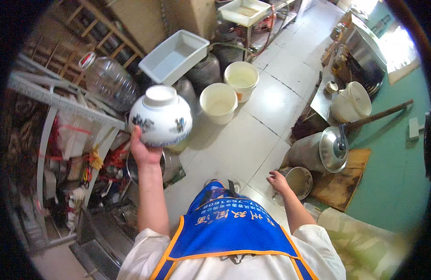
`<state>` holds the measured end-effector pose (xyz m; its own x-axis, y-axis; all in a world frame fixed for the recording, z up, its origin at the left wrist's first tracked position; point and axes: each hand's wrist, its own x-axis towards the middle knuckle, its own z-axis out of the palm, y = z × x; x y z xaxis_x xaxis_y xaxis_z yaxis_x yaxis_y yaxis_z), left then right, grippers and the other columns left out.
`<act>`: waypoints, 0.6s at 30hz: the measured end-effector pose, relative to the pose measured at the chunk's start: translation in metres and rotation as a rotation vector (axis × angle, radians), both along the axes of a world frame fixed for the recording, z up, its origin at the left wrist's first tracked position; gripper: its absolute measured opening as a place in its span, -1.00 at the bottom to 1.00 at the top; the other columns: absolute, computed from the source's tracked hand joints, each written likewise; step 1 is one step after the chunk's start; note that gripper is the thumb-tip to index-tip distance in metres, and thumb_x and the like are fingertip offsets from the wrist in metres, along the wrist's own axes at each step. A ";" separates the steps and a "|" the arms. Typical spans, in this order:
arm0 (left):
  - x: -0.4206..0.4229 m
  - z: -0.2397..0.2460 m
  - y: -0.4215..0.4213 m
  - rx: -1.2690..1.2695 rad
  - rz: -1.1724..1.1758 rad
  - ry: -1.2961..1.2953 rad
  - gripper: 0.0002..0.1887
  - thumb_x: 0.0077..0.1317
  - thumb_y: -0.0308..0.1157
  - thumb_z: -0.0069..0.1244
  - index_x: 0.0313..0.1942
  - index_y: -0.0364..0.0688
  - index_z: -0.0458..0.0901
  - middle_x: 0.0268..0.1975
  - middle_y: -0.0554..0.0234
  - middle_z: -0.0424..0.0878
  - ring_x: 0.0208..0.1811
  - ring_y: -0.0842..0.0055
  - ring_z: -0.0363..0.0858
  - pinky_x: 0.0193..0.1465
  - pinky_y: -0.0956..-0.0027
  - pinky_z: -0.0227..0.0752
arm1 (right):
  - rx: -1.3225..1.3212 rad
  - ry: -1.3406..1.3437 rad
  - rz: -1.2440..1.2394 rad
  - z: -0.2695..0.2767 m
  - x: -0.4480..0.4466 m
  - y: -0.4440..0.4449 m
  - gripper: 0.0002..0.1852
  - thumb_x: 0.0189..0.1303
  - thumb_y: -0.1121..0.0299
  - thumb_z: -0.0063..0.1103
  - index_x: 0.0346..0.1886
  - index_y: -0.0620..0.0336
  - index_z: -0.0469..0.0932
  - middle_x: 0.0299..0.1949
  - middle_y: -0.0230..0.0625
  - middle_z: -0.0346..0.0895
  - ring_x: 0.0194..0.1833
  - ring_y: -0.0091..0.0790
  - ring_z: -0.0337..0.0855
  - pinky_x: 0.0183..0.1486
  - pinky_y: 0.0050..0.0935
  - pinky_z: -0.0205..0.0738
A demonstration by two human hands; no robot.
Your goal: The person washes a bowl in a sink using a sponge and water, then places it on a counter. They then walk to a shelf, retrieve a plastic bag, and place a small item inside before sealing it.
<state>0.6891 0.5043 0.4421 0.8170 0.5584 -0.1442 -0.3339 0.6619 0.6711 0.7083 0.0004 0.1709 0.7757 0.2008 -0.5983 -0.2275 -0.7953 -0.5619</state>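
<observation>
My left hand [147, 150] holds up a white porcelain bowl [159, 119] with dark landscape motifs and a blue patterned rim. The bowl is upside down, its foot ring facing up, with my thumb against its side and the other fingers hidden beneath it. My right hand [278, 182] hangs low on the right with nothing in it, its fingers loosely apart. Close to that hand in the picture is a round, stained container [299, 183]. A blue apron [233, 227] with orange edging and writing covers my front.
Two white plastic buckets [219, 103] stand on the tiled floor [243, 134] ahead. A white plastic tub [175, 56] and a clear water jug [110, 80] are at left, above a metal rack [86, 108]. A lidded metal pot [315, 150] is along the right wall.
</observation>
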 end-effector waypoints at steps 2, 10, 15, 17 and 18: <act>0.076 0.017 -0.009 0.028 -0.036 -0.077 -0.26 0.24 -0.05 0.26 0.37 -0.10 0.42 0.33 0.20 0.55 0.36 0.21 0.48 0.43 -0.13 0.31 | -0.012 -0.015 -0.083 0.002 0.020 -0.020 -0.40 0.19 0.11 0.39 0.23 0.26 0.56 0.06 0.05 0.70 0.08 0.00 0.72 0.19 -0.19 0.55; 0.341 0.024 -0.042 -0.070 -0.114 -0.234 -0.35 0.25 -0.19 0.26 0.33 -0.13 0.47 0.23 0.18 0.64 0.28 0.21 0.56 0.38 -0.09 0.40 | -0.234 0.103 -0.145 -0.037 0.079 -0.109 -0.41 0.20 0.10 0.36 0.23 0.26 0.58 0.10 0.05 0.67 0.15 -0.01 0.68 0.23 -0.19 0.53; 0.471 0.005 -0.068 -0.054 -0.222 -0.186 -0.31 0.23 -0.18 0.27 0.36 -0.08 0.44 0.28 0.18 0.59 0.33 0.16 0.51 0.43 -0.20 0.34 | -0.289 0.218 -0.379 -0.047 0.116 -0.157 -0.45 0.23 0.17 0.36 0.22 0.31 0.58 0.01 0.02 0.71 0.00 -0.13 0.76 0.03 -0.24 0.63; 0.511 -0.020 -0.065 -0.114 -0.283 -0.104 -0.27 0.21 -0.14 0.27 0.38 -0.06 0.42 0.35 0.17 0.54 0.37 0.13 0.47 0.46 -0.22 0.28 | -0.239 0.161 -0.529 -0.077 0.111 -0.198 -0.46 0.23 0.20 0.37 0.21 0.33 0.58 -0.03 0.00 0.73 -0.10 -0.19 0.80 -0.09 -0.25 0.67; 0.525 -0.024 -0.058 -0.070 -0.250 -0.059 -0.25 0.21 -0.13 0.26 0.39 -0.05 0.40 0.37 0.16 0.51 0.38 0.11 0.46 0.46 -0.26 0.26 | -0.249 0.172 -0.533 -0.063 0.137 -0.174 -0.44 0.23 0.23 0.37 0.23 0.36 0.55 -0.08 -0.02 0.73 -0.19 -0.24 0.81 -0.22 -0.27 0.67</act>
